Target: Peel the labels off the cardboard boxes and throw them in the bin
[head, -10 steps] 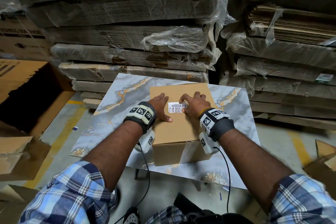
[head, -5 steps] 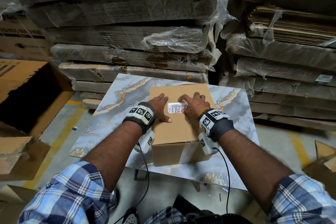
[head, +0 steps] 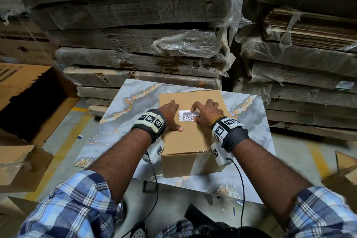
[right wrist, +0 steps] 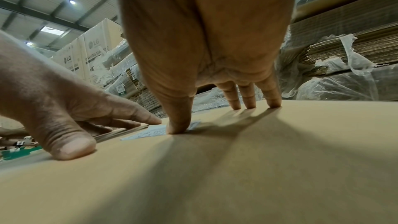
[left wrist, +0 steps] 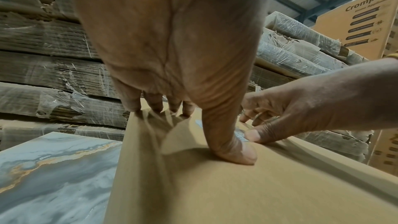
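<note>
Here, a brown cardboard box (head: pixel 190 137) is seen sitting on a desk (head: pixel 119 127) with a grey and gold marble top. A small white label (head: pixel 187 116) with black bar codes is stuck on the top face of the box, near the middle.

The left hand (head: pixel 170 115) is laid flat on the box top, just left of the label. Its fingers are kept straight and its thumb (left wrist: pixel 232 144) is pressed down on the cardboard. Nothing is held in it.

The right hand (head: pixel 207 113) is placed at the right end of the label. Its thumb tip (right wrist: pixel 178 125) is set on the label's near right part, and the pointing finger is bent down to the label's far right corner. That corner looks a little lifted and bent in the head view, but whether it is truly pinched cannot be told. The other three fingers (right wrist: pixel 247 96) are stood on the box top with only their tips touching.

Behind the desk, tall piles of flat cardboard (head: pixel 135 15) wrapped in clear plastic are stacked. To the left, a big open carton (head: pixel 29 92) is seen on the floor. Checked blue sleeves (head: pixel 77 206) are worn on both arms, and grey wristbands (head: pixel 150 121) with black and white square marks are strapped on both wrists.
</note>
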A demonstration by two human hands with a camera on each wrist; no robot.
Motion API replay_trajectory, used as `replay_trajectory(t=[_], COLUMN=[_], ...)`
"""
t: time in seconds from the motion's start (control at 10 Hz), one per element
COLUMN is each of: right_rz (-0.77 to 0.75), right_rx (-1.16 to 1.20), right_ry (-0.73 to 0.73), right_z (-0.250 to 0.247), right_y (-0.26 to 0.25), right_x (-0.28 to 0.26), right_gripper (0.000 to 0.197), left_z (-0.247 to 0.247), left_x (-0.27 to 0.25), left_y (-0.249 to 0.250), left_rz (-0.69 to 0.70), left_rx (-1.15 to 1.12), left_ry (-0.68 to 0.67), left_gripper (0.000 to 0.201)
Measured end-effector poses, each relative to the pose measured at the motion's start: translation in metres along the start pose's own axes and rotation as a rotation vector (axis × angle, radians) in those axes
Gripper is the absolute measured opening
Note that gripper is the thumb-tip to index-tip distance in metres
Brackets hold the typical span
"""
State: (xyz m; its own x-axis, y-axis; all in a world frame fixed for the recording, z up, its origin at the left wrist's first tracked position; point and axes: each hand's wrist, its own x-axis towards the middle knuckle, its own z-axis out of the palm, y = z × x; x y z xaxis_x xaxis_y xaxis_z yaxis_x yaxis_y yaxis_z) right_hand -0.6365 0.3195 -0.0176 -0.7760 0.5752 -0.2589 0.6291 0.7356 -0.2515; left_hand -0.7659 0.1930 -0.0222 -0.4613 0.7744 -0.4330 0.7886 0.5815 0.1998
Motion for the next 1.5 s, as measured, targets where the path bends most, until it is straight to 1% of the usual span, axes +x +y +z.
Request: replay_trajectory(t=[0.1,0.2,0.3,0.5,0.6,0.8,0.9,1.0,1.1,1.2,1.3,1.4,1.5], right_rz=[-0.009,-0.009,-0.003,-0.005,-0.001,-0.002,0.0,-0.003,-0.008,-0.002,0.004,0.0,0.001], right_rx=[-0.019,-0.026,-0.002,-0.018,-0.003,-0.015,0.0,0.0,-0.016,0.001,0.004,-0.004,-0.006], right_ry=[-0.006,-0.012,-0.002,-0.005,0.009,0.006,0.011,0.011,-0.002,0.007,0.012,0.011,0.009], right_z=[0.0004,-0.0005,-0.0001,-0.0003,0.0003,0.0003,0.0006,0.0015,0.0011,0.0008,0.0016,0.0015,0.001], right_y=[0.0005,0.0004,0.0008,-0.0001,0.0005,-0.0002,0.0004,0.001,0.001,0.0009,0.0009,0.0009,0.0007], right_x=[-0.0003,-0.001,-0.0007,-0.0009,-0.0009,-0.0006,-0.0008,-0.0007,-0.0003,-0.0005,-0.0006,-0.0003,-0.0002], right_gripper=[0.041,0.042,0.031,0.038,0.027,0.04,0.03,0.034,0.043,0.031,0.027,0.04,0.042], left_z=[0.0003,0.0007,0.001,0.0016,0.001,0.0021,0.0018,0.0021,0.0027,0.0028,0.0025,0.0031,0.0037], left_x=[0.0003,0.0005,0.0005,0.0003,0.0001,0.0012,0.0008,0.0019,0.0029,0.0032,0.0034,0.0039,0.0033], left_y=[0.0001,-0.0002,-0.0004,-0.0008,-0.0003,-0.0012,-0.0009,-0.0017,-0.0024,-0.0025,-0.0021,-0.0027,-0.0033], left_rz=[0.001,0.003,0.006,0.009,0.014,0.011,0.015,0.021,0.016,0.016,0.017,0.013,0.012], left_rx=[0.001,-0.003,0.0,-0.005,-0.008,-0.016,-0.015,-0.022,-0.022,-0.021,-0.021,-0.021,-0.022], left_ry=[0.003,0.004,0.009,0.014,0.016,0.01,0.012,0.012,0.009,0.007,0.009,0.009,0.012], left_gripper=[0.112,0.113,0.112,0.112,0.112,0.112,0.112,0.112,0.113,0.112,0.112,0.113,0.113])
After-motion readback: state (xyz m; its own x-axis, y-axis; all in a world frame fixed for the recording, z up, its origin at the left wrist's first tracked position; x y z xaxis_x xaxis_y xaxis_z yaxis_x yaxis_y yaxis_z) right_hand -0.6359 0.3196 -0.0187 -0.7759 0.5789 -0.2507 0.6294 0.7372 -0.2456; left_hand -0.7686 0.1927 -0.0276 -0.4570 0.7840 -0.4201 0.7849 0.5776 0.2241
